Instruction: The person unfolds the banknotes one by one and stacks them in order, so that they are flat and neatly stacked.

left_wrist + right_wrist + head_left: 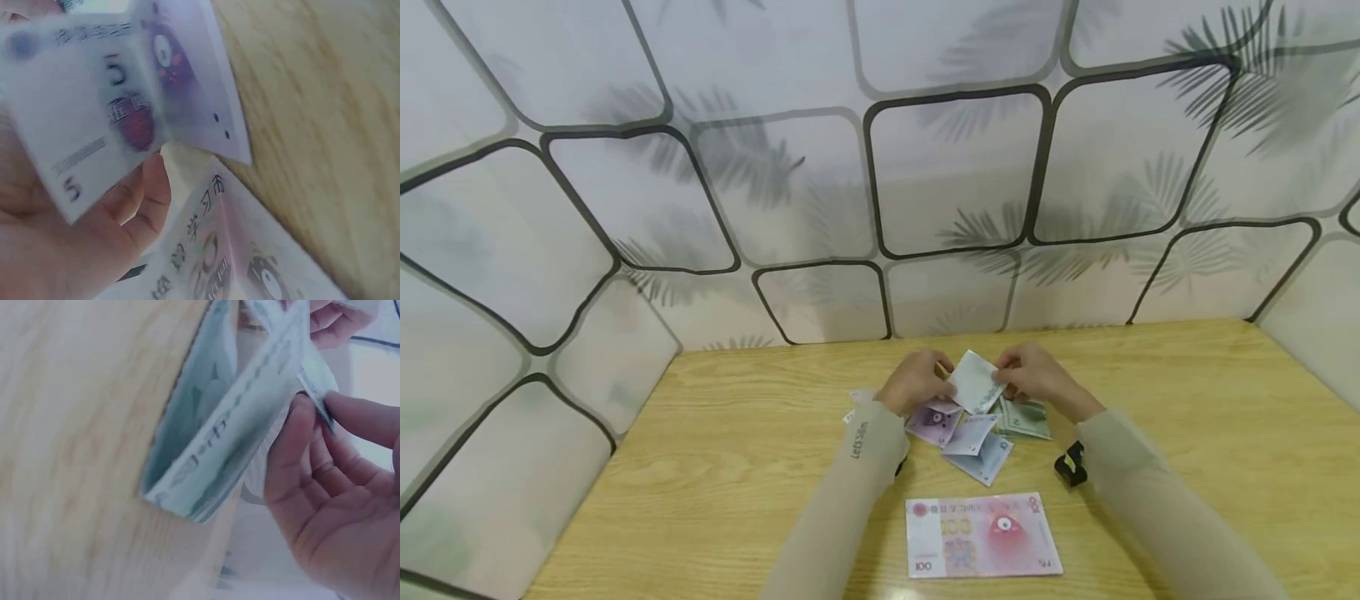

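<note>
One pale play banknote (pixel 974 383) stands tilted between two hands above a loose heap. The right hand (pixel 1037 372) pinches its right edge between thumb and fingers; the left hand (pixel 921 377) grips its left edge with the thumb, its other fingertips partly hidden. The value on the pale note is too small to read.

Around it lie one purple five note (pixel 935 422), folded, and one green note (pixel 1025 419), also folded and partly covered by the right hand. Two bluish panels (pixel 987 460) lie in front; whether they are one folded note or two, I cannot tell. One folded twenty note (pixel 192 262) is cut off in the left wrist view.

Nearer the person, one pink hundred note (pixel 983 536) lies flat on the wooden table (pixel 715 492). Two beige sleeves (pixel 842 492) run out of frame.
</note>
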{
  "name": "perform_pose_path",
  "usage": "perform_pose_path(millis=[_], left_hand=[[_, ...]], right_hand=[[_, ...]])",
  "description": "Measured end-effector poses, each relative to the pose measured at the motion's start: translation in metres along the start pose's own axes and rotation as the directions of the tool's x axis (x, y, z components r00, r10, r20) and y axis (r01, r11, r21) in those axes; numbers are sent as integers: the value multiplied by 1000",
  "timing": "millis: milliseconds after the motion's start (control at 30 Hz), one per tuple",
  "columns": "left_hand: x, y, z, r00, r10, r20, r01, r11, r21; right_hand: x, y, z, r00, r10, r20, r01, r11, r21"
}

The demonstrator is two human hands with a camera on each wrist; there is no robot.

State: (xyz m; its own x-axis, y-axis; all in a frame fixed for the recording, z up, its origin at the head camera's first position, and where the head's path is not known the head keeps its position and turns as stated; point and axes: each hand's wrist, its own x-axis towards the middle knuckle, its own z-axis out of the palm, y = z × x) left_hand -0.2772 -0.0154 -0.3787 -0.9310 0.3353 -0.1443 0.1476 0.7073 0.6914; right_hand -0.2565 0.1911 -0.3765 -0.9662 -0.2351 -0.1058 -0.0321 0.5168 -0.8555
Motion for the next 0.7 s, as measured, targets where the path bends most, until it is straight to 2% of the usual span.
perform_pose_path(millis=[100, 233, 433, 700], left_hand=[[0, 0, -2, 1000, 11, -27, -13, 997, -71], [-1, 6, -7, 998, 35, -58, -44, 986, -158], [-6, 15, -17, 986, 120, -116, -142, 967, -209], [-16, 20, -28, 982, 138, -126, -177, 906, -384]], right_hand=[[-1, 0, -3, 1000, -13, -3, 13, 996, 92], [-1, -2, -6, 999, -45, -9, 46, 986, 162], [-2, -7, -11, 998, -46, -42, 54, 973, 223], [-7, -4, -16, 999, -44, 14, 37, 946, 322]])
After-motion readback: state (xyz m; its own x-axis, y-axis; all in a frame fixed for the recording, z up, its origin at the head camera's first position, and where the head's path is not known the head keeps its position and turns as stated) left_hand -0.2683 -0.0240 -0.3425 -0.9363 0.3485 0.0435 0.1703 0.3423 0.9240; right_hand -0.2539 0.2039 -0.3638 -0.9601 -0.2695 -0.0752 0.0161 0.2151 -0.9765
